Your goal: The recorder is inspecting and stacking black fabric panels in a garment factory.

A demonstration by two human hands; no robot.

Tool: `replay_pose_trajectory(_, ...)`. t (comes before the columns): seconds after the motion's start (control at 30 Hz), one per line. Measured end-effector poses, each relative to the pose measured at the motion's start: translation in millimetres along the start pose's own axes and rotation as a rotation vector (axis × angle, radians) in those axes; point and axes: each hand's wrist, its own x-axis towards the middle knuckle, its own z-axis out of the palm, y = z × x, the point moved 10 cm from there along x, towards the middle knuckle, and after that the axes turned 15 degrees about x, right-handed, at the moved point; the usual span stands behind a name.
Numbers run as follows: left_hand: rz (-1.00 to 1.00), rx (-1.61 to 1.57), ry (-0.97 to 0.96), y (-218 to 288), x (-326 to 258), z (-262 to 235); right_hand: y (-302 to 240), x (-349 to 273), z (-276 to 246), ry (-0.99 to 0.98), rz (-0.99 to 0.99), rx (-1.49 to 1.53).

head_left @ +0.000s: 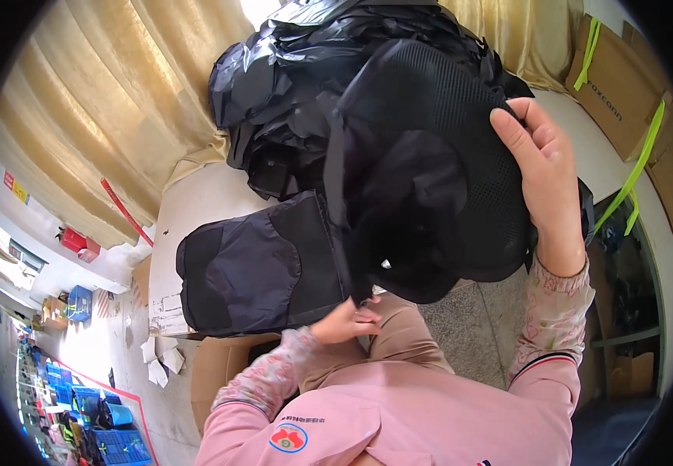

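A black fabric piece with a mesh panel (pixel 492 194) hangs raised in front of me, its dark inner side partly showing. My right hand (pixel 544 167) pinches its upper right edge between thumb and fingers. Low down, my left hand (pixel 348 321) has its fingers closed at the lower edge of the black fabric, close to my lap; the fingertips are partly hidden there. To the left, a flat black and dark grey fabric panel (pixel 255 268) lies on the white table (pixel 196 194), its right edge against the raised piece.
A large heap of shiny black sheets (pixel 290 85) fills the back of the table. Beige curtains (pixel 103 101) hang behind. Cardboard boxes (pixel 616 85) with yellow-green straps stand at the right. Blue crates (pixel 119 443) and paper scraps (pixel 161 361) are on the floor at left.
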Motion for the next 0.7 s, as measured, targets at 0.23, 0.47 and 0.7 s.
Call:
replay_pose_trajectory(0.23,0.221,-1.151,-0.044,32.9,39.9,-13.8,1.1,-14.0,30.8,-0.085,0.138,0.242)
replay_pose_trajectory(0.47,-0.033,-1.140,-0.088,62.6,65.2,-2.0,21.8,-27.6,37.9,-0.086,0.190,0.363)
replay_pose_trajectory(0.7,0.303,-1.309,-0.799,158.9,20.1,3.3,175.1,-62.5,19.6,-0.194,0.153,-0.280)
